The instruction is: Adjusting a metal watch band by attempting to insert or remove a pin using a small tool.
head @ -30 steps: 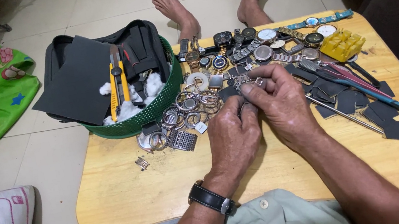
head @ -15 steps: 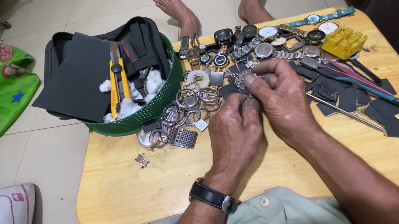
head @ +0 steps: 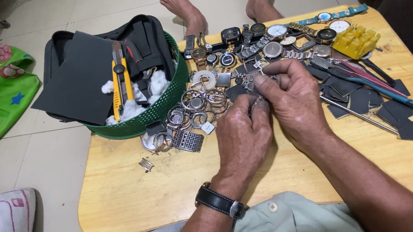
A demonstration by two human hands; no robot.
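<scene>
Metal watch part [head: 258,103] sits pinched between our left hand [head: 243,140] and right hand [head: 295,97], mid-frame above the bench [head: 137,199]. Both hands have barely shifted since earlier.

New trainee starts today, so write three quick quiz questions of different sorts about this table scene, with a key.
1. True or false: the yellow utility knife lies in the green basket.
2. Which wrist wears the black-strapped watch? A) left B) right C) neither
3. Fill in: both hands, left and right, pinch a small metal ____ part over the wooden table.

Key: 1 true; 2 A; 3 watch. The part is mostly hidden by the fingers, so its exact kind cannot be told.
</scene>
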